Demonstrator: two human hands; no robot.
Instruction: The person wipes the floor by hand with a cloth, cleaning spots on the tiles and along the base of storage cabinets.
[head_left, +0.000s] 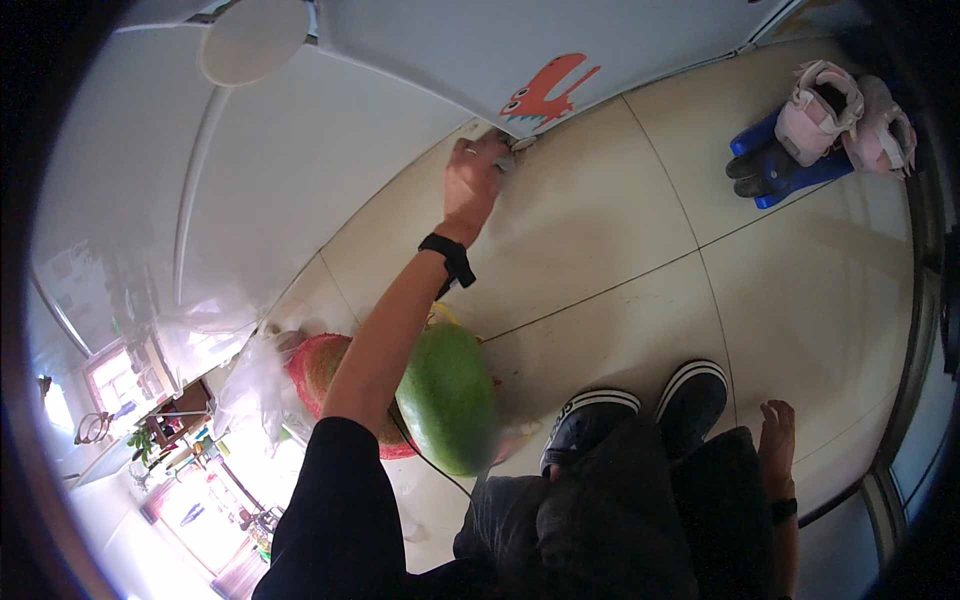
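Note:
My left hand (472, 180) is stretched down to the floor at the lower corner of a white panel (420, 45). A small greyish thing (506, 162), too blurred to name, shows at its fingertips; whether the fingers grip it is unclear. On that wrist is a black band (448, 259), and a ring is on one finger. Under the left forearm lies a large green watermelon (448, 397) beside a red mesh bag (319, 367), partly hidden by the arm. My right hand (778, 439) hangs beside my knee, holding nothing, fingers loosely bent and apart.
An orange cartoon sticker (544, 94) is on the panel. Pink-and-white shoes (817, 120) rest on blue-and-black footwear (780, 169) at upper right. Clear plastic bags (255, 382) lie left of the mesh bag. My feet in dark clogs (694, 405) stand on beige floor tiles (600, 225).

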